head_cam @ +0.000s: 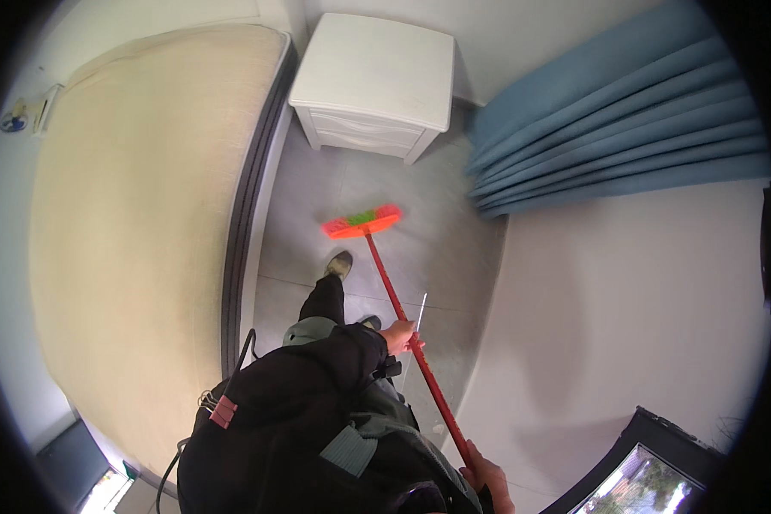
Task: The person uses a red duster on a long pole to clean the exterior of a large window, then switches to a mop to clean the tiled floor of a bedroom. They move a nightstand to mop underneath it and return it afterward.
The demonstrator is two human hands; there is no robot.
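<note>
A broom with a red handle (385, 283) and an orange head (363, 225) with pink and green bristles rests on the grey tiled floor, slanting down to the right. My left hand (400, 338) is closed around the middle of the handle, its arm in a black sleeve. Near the handle's upper end, at the bottom right, my right hand (488, 478) grips it. One shoe (339, 264) stands just below the broom head; part of the other shows beside my left wrist.
A bed with a cream mattress (141, 212) runs along the left. Ahead stands a white nightstand (376, 70) against the wall. Blue curtains (617, 115) hang at the upper right beside a pale wall (591, 308). A black-framed glossy panel (642, 478) is at the lower right.
</note>
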